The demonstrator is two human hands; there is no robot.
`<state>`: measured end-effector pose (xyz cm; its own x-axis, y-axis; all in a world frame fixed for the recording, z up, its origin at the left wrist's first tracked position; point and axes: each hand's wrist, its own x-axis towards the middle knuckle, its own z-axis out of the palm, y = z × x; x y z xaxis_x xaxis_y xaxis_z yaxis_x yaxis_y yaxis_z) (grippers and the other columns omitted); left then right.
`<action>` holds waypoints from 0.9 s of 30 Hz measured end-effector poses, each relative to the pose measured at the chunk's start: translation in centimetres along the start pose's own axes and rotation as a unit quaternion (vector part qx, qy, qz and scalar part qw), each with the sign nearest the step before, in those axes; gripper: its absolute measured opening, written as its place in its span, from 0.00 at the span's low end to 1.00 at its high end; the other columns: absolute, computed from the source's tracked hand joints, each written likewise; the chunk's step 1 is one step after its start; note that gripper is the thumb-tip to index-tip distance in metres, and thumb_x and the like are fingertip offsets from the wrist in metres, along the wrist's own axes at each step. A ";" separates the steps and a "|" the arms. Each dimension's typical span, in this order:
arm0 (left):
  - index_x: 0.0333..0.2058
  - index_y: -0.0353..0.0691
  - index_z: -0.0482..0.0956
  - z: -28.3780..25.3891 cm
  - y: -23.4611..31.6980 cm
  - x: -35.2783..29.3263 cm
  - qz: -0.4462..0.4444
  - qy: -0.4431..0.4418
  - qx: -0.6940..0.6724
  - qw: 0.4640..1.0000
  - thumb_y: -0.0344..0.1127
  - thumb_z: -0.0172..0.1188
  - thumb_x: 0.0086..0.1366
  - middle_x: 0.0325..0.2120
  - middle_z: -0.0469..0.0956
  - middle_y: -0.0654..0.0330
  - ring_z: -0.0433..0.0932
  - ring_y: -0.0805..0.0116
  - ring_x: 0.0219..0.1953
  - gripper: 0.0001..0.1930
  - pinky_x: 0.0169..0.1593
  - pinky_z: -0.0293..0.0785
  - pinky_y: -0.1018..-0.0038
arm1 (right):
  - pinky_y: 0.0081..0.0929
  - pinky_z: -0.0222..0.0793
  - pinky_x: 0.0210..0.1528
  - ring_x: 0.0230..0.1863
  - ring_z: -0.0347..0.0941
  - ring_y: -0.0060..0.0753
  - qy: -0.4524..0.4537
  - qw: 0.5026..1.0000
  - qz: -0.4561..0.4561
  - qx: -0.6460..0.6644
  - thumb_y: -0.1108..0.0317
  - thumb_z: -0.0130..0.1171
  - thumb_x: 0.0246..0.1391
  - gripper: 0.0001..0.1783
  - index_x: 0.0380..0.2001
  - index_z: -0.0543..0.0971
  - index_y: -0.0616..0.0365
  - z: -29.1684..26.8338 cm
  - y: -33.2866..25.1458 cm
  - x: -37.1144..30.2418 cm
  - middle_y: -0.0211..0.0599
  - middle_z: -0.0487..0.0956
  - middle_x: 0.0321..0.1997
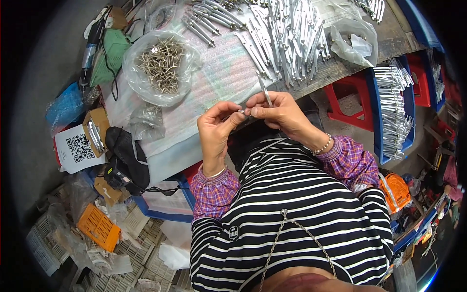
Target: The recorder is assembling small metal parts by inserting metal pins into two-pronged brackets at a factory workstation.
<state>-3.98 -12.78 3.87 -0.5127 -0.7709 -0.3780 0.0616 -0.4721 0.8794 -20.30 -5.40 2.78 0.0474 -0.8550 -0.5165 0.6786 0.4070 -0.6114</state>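
Observation:
Over the table's near edge my two hands meet, fingertips almost touching. My left hand (219,122) is closed in a pinch on a small shiny metal piece (241,112), mostly covered by the fingers. In my right hand (282,113) a slim silver metal strip (264,87) is gripped, its far end pointing up and away toward the table. A heap of similar silver strips (292,41) lies just beyond. To the left, an open clear plastic bag (134,80) holds many brass-coloured headed pins or screws (163,65).
Thicker silver rods (206,22) lie at the back. Another plastic bag (355,46) sits near the table's right edge. Blue bins (410,134) with strips and red stools (348,100) stand to the right. A black bag (127,155) and cardboard box (99,119) are left.

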 end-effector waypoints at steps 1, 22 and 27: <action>0.31 0.32 0.77 0.2 0.0 0.0 0.000 0.000 0.000 1.000 0.23 0.64 0.52 0.26 0.78 0.61 0.75 0.78 0.29 0.08 0.33 0.70 0.86 | 0.07 0.48 0.15 0.17 0.61 0.06 0.005 1.000 -0.007 -0.009 0.70 0.61 0.49 0.11 0.36 0.77 0.62 0.1 0.0 0.0 0.28 0.78 0.27; 0.28 0.32 0.78 0.9 0.2 -0.1 0.062 0.001 0.141 0.988 0.17 0.62 0.48 0.27 0.75 0.62 0.73 0.78 0.29 0.07 0.35 0.69 0.83 | 0.07 0.48 0.15 0.17 0.60 0.07 0.014 0.999 -0.009 -0.049 0.72 0.62 0.47 0.14 0.37 0.75 0.65 0.0 -0.5 0.0 0.27 0.77 0.26; 0.28 0.31 0.78 0.7 0.2 -0.1 0.101 -0.016 0.221 0.970 0.16 0.62 0.48 0.27 0.75 0.62 0.72 0.78 0.28 0.08 0.32 0.68 0.84 | 0.08 0.50 0.15 0.17 0.62 0.07 0.008 0.997 -0.022 -0.067 0.72 0.63 0.46 0.12 0.35 0.77 0.63 -0.5 -0.3 0.2 0.25 0.77 0.23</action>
<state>-4.50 -12.55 4.28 -0.5560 -0.8111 -0.1814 -0.2061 -0.0769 0.9755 -20.88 -5.54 2.52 0.0072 -0.8677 -0.4970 0.5753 0.4101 -0.7077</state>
